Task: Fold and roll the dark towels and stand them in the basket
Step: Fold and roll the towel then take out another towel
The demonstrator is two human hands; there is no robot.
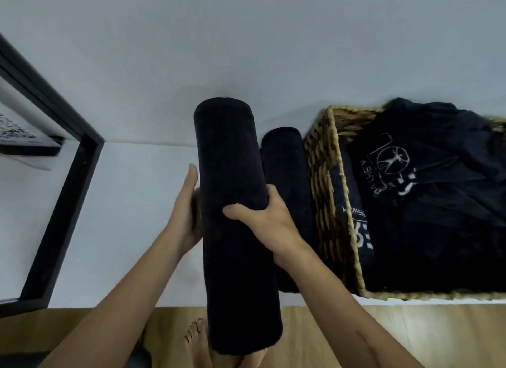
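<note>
A long dark rolled towel (232, 154) is lifted above the white table, its length running away from me. My left hand (186, 206) presses flat against its left side. Around its right side wraps my right hand (262, 217), thumb on top. A second dark rolled towel (284, 159) lies on the table between the held roll and the woven basket (323, 176). The basket stands at the right and holds dark clothes with white print (427, 198).
The white table (131, 203) meets a pale wall at the back. A black-framed picture (54, 176) lies at the left. Wooden floor (410, 334) and bare feet show below the table's near edge.
</note>
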